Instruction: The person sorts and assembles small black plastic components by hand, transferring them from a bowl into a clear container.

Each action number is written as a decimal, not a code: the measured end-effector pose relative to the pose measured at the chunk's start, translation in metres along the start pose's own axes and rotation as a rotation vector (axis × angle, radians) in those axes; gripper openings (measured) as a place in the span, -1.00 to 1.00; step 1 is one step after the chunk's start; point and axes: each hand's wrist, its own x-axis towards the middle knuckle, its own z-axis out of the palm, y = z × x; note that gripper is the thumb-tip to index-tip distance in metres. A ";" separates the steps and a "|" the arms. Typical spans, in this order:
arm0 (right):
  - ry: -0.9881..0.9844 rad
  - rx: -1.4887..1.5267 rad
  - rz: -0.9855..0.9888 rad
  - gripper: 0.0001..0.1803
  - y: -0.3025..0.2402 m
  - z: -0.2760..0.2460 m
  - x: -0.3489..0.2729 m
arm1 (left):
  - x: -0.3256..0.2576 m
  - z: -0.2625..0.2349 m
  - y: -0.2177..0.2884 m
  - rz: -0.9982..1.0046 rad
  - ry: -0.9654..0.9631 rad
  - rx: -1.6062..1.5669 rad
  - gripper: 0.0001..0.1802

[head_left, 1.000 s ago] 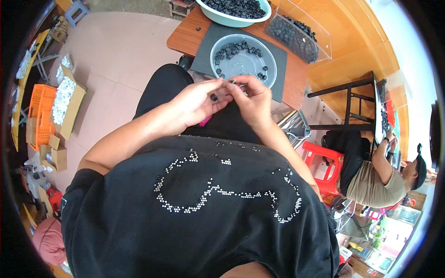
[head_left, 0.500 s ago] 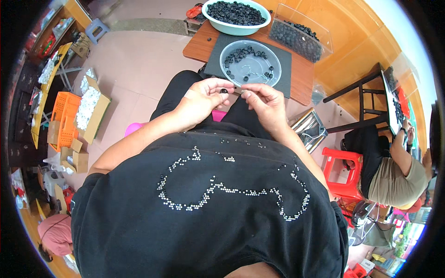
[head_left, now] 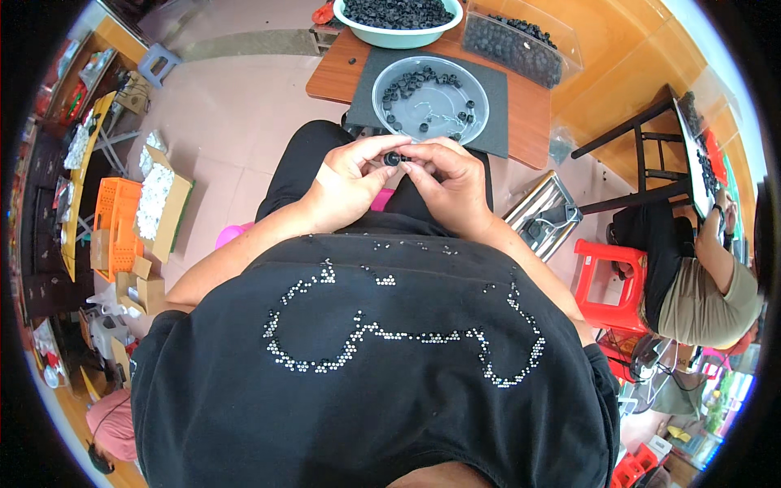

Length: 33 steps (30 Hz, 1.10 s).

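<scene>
Between my thumb and fingers, my left hand pinches a small round black cap. My right hand is closed, its fingertips meeting the cap from the right; whatever lies between them is too small to make out. Both hands meet above my lap, just in front of a clear round basin. In that basin lie several black caps and some pale, thin strands.
The basin stands on a dark mat on a brown table. Behind it are a pale green tub and a clear bin of black pieces. A red stool and a co-worker are at right, an orange crate at left.
My right hand has moved left, bringing its fingertips against the cap held in my left hand. The hands were apart before. The whole view has shifted slightly.
</scene>
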 end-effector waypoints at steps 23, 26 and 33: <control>0.130 0.119 -0.061 -0.73 0.007 0.010 0.000 | 0.007 -0.006 -0.012 -0.114 -0.053 -0.853 -0.69; 0.177 0.220 0.057 -0.79 0.008 0.010 -0.004 | 0.009 -0.007 -0.019 -0.140 -0.072 -0.910 -0.71; 0.154 0.146 0.041 -0.81 0.011 0.009 -0.003 | 0.012 -0.009 -0.021 -0.210 -0.088 -0.964 -0.72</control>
